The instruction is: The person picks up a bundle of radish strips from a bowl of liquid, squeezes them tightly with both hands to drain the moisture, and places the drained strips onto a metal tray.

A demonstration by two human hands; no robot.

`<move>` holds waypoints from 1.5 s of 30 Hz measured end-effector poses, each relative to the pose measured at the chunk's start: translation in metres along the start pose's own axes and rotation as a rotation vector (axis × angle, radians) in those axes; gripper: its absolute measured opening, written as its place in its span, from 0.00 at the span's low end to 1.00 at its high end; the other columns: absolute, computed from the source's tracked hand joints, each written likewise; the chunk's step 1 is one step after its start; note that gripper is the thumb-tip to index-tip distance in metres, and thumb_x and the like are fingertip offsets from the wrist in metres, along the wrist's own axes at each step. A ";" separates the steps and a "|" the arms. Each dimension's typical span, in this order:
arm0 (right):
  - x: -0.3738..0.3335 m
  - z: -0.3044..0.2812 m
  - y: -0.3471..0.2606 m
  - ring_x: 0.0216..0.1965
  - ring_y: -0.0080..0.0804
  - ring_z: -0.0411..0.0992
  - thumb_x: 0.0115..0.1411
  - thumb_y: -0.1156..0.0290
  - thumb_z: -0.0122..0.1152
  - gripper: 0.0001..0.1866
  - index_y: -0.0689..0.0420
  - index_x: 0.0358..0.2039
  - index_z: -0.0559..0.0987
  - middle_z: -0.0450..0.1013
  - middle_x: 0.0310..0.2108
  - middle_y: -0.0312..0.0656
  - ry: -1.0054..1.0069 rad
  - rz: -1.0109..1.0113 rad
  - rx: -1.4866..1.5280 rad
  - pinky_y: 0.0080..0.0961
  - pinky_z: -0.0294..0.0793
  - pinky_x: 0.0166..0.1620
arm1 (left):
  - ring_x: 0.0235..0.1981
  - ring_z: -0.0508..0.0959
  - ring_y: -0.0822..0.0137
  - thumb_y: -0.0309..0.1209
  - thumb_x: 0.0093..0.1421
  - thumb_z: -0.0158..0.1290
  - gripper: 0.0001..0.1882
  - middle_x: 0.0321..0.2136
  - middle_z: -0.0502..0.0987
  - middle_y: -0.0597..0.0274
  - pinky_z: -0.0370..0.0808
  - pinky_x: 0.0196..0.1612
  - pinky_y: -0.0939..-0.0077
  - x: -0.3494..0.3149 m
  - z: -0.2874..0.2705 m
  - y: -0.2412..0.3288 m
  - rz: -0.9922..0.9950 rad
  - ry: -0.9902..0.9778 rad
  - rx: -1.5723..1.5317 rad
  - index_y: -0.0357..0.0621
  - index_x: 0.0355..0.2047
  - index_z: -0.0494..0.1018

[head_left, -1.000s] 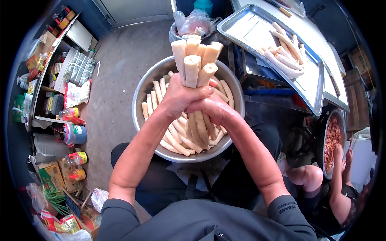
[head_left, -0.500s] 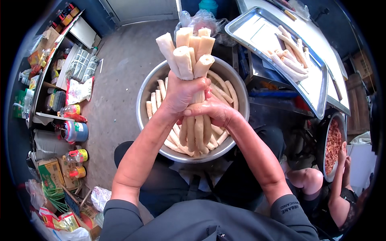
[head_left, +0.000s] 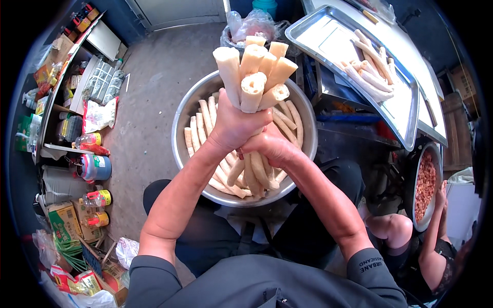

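My left hand (head_left: 238, 124) is wrapped round the upper part of a bundle of long pale sticks (head_left: 253, 77), which look like peeled roots. Just below it my right hand (head_left: 270, 145) grips the same bundle, the two hands touching. Several thick cut ends fan out above my left fist, and two of them show rough, pitted faces. The thinner lower ends hang beneath my right hand, over a wide metal basin (head_left: 241, 202). More pale sticks (head_left: 199, 128) lie in the basin, between my knees.
At the upper right, a metal tray (head_left: 328, 38) holds several similar sticks (head_left: 372, 72) on a table. A co-worker's hands (head_left: 441, 194) are beside a pan of reddish chopped pieces (head_left: 425, 179). Shelves with bottles and packages (head_left: 64, 128) line the left. A plastic bag (head_left: 251, 25) stands beyond the basin.
The top of the bundle has tipped toward me and to the right, so its cut ends show more. My hands have shifted slightly with it, still gripping. The co-worker's hands are a little lower.
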State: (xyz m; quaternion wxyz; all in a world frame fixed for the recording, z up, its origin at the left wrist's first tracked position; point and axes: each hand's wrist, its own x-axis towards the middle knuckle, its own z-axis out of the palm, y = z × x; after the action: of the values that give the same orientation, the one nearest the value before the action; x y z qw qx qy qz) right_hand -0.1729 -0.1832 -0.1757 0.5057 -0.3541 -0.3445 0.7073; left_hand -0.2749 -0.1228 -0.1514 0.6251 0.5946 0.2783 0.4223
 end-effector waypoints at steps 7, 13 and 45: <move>-0.004 0.001 0.006 0.27 0.25 0.73 0.38 0.79 0.66 0.24 0.62 0.40 0.73 0.72 0.29 0.40 0.089 -0.101 -0.027 0.22 0.74 0.29 | 0.30 0.77 0.77 0.23 0.43 0.60 0.13 0.27 0.77 0.68 0.75 0.33 0.78 -0.002 0.004 -0.012 0.035 -0.006 0.068 0.38 0.32 0.74; -0.003 0.001 0.012 0.28 0.23 0.72 0.38 0.77 0.69 0.26 0.60 0.42 0.72 0.71 0.30 0.38 0.137 -0.104 -0.067 0.21 0.73 0.29 | 0.30 0.77 0.77 0.23 0.43 0.60 0.14 0.28 0.78 0.67 0.75 0.34 0.78 -0.003 0.003 -0.015 0.055 -0.011 0.109 0.38 0.34 0.74; -0.006 0.004 -0.006 0.29 0.25 0.71 0.40 0.77 0.65 0.21 0.62 0.38 0.72 0.70 0.29 0.40 0.150 -0.050 -0.097 0.21 0.71 0.30 | 0.34 0.78 0.75 0.27 0.45 0.64 0.19 0.32 0.79 0.64 0.76 0.37 0.77 0.000 0.010 0.024 -0.021 -0.052 0.153 0.37 0.39 0.75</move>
State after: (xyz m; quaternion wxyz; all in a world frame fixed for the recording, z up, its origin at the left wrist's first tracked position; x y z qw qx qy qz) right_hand -0.1719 -0.1882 -0.1673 0.5298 -0.4213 -0.3485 0.6483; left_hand -0.2712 -0.1291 -0.1265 0.5890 0.6485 0.2996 0.3778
